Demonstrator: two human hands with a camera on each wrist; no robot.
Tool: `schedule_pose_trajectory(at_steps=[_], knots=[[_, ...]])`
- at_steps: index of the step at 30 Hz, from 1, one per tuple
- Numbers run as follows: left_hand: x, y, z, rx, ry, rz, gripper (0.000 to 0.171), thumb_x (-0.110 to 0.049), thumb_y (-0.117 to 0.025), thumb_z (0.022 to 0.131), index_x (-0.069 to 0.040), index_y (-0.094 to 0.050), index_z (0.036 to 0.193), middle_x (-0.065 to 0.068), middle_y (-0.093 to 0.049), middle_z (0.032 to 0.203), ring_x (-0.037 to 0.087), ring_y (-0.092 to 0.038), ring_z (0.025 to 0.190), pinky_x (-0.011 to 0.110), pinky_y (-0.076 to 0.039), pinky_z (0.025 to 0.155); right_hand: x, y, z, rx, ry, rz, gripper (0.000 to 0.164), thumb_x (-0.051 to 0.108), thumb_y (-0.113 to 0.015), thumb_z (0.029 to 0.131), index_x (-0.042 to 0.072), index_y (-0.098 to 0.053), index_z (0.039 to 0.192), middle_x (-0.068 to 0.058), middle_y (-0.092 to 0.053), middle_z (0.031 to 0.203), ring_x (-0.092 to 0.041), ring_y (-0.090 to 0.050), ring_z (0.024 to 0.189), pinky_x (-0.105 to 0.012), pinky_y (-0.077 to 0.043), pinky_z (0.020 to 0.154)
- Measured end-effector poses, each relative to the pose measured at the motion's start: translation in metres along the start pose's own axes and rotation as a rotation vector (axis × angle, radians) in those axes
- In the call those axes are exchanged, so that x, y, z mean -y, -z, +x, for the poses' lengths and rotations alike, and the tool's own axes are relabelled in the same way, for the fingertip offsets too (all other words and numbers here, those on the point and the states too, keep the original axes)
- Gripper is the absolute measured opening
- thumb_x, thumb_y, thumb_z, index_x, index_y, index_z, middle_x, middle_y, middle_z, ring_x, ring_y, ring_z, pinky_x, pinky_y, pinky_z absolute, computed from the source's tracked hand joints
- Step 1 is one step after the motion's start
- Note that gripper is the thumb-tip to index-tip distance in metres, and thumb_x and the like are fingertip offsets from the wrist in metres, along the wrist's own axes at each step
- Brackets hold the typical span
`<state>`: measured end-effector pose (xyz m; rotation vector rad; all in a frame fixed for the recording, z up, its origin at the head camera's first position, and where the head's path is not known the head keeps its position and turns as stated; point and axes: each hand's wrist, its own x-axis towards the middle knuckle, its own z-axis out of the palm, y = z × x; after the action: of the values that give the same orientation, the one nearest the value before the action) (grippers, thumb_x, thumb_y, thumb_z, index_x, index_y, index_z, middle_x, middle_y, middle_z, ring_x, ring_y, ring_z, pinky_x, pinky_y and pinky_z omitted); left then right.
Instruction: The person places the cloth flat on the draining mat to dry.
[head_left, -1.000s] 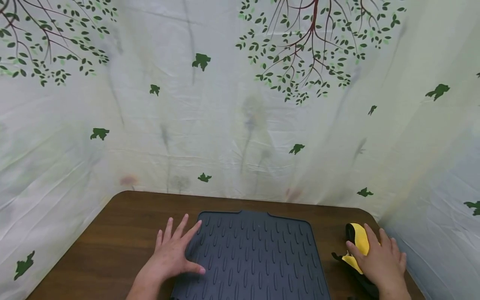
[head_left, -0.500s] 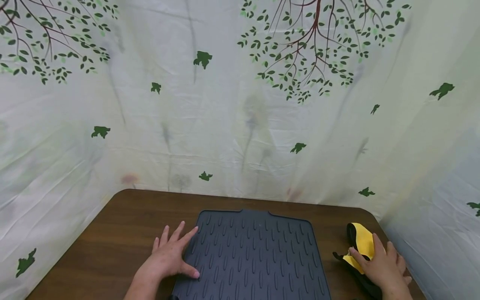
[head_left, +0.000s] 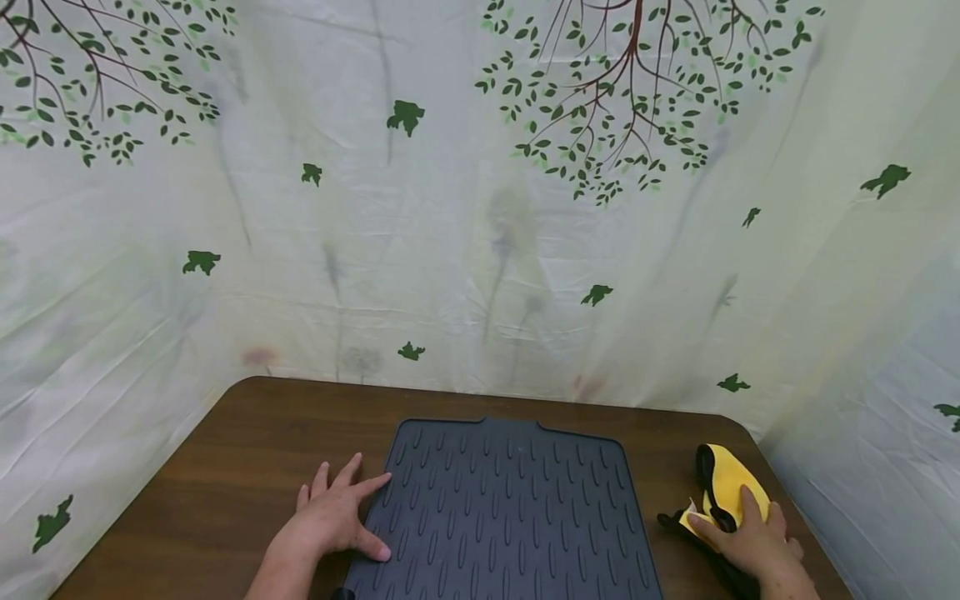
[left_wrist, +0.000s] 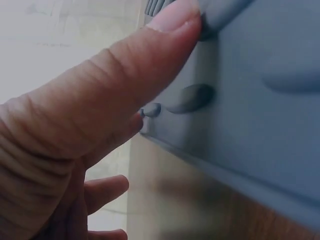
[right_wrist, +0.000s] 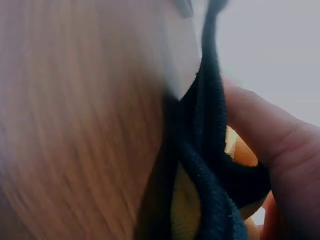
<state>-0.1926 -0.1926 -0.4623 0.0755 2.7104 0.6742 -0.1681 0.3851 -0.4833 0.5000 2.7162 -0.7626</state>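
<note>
A dark grey ridged mat lies on the brown table. At its left edge my left hand spreads its fingers, with thumb and index fingertip over the mat's border. The left wrist view shows the thumb close against the ridged mat. My right hand grips a folded yellow cloth with black edging, right of the mat. In the right wrist view, the thumb presses on the bunched cloth's black folds; most of the other fingers are hidden behind it.
The brown table has rounded far corners. Behind it hangs a white curtain printed with branches and green leaves, wrapping round both sides. A small black thing shows at the mat's near left corner.
My left hand has drawn slightly left and toward me. The right hand has gone from lying over the cloth to gripping it, bunching it up with more yellow showing.
</note>
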Motion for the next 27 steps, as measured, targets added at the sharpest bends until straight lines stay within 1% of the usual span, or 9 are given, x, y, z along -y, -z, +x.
schedule_pose_trajectory(at_steps=[2,5,11,13,17,19,21,23,27], knots=[[0.0,0.0,0.0,0.006,0.005,0.005,0.115,-0.052,-0.097,0.051,-0.028,-0.049,0.153,0.022,-0.015,0.17,0.065,0.002,0.149,0.083,-0.005,0.112,-0.001,-0.001,0.0,0.016,-0.001,0.002,0.132,0.075,-0.066,0.082,-0.016,0.001,0.152,-0.057,0.014,0.143,-0.084,0.002,0.127,-0.087,-0.004,0.104],[0.0,-0.002,0.001,0.007,0.005,0.007,0.115,-0.052,-0.097,0.051,-0.027,-0.05,0.153,0.023,-0.018,0.169,0.066,0.0,0.149,0.083,-0.006,0.112,-0.001,-0.001,0.0,0.017,-0.002,-0.015,0.132,0.075,-0.066,0.082,-0.016,-0.001,0.152,-0.057,0.008,0.143,-0.085,-0.003,0.124,-0.087,-0.008,0.103],[0.0,-0.004,0.004,0.022,-0.005,-0.011,0.112,-0.047,-0.097,0.055,-0.023,-0.049,0.154,0.024,-0.023,0.167,0.067,-0.006,0.148,0.083,-0.012,0.111,0.004,-0.004,0.0,0.009,-0.047,-0.063,0.134,0.081,-0.068,0.076,-0.011,-0.009,0.153,-0.055,-0.009,0.139,-0.083,-0.017,0.119,-0.09,-0.026,0.095],[0.0,-0.005,0.005,0.026,-0.011,-0.016,0.111,-0.045,-0.097,0.056,-0.023,-0.049,0.154,0.025,-0.024,0.167,0.067,-0.008,0.147,0.083,-0.015,0.11,0.004,-0.004,0.001,0.002,-0.043,-0.092,0.131,0.081,-0.068,0.076,-0.011,-0.014,0.151,-0.057,-0.014,0.135,-0.082,-0.025,0.117,-0.088,-0.032,0.093],[0.0,-0.005,0.006,0.027,-0.02,-0.015,0.11,-0.044,-0.098,0.057,-0.022,-0.049,0.154,0.025,-0.024,0.166,0.068,-0.009,0.146,0.083,-0.018,0.109,0.004,-0.003,0.003,-0.013,0.022,-0.168,0.113,0.069,-0.07,0.084,-0.015,-0.027,0.146,-0.057,-0.028,0.13,-0.075,-0.04,0.114,-0.08,-0.04,0.092],[0.0,-0.005,0.006,0.024,-0.024,-0.011,0.11,-0.044,-0.098,0.057,-0.022,-0.049,0.154,0.026,-0.024,0.166,0.069,-0.009,0.146,0.084,-0.018,0.108,0.005,-0.002,0.004,-0.019,0.047,-0.195,0.103,0.06,-0.071,0.088,-0.017,-0.032,0.144,-0.055,-0.035,0.127,-0.071,-0.047,0.111,-0.075,-0.042,0.092],[0.001,-0.005,0.006,0.024,-0.029,-0.005,0.11,-0.044,-0.098,0.057,-0.022,-0.049,0.153,0.026,-0.025,0.166,0.069,-0.009,0.145,0.084,-0.018,0.108,0.007,-0.001,0.003,-0.02,0.052,-0.205,0.093,0.051,-0.072,0.09,-0.016,-0.036,0.143,-0.053,-0.04,0.125,-0.067,-0.052,0.107,-0.073,-0.044,0.09],[0.002,-0.005,0.006,0.025,-0.033,-0.003,0.11,-0.045,-0.097,0.057,-0.021,-0.05,0.153,0.027,-0.025,0.165,0.07,-0.009,0.145,0.084,-0.019,0.108,0.009,0.0,0.003,-0.023,0.051,-0.206,0.085,0.043,-0.073,0.091,-0.015,-0.038,0.142,-0.051,-0.043,0.123,-0.064,-0.054,0.104,-0.071,-0.045,0.088],[0.003,-0.006,0.006,0.029,-0.034,-0.002,0.109,-0.045,-0.097,0.057,-0.021,-0.05,0.153,0.027,-0.025,0.165,0.07,-0.009,0.145,0.083,-0.018,0.109,0.013,0.001,0.001,-0.048,0.067,-0.224,0.071,0.027,-0.073,0.09,-0.014,-0.044,0.139,-0.048,-0.048,0.121,-0.062,-0.055,0.106,-0.072,-0.044,0.087]])
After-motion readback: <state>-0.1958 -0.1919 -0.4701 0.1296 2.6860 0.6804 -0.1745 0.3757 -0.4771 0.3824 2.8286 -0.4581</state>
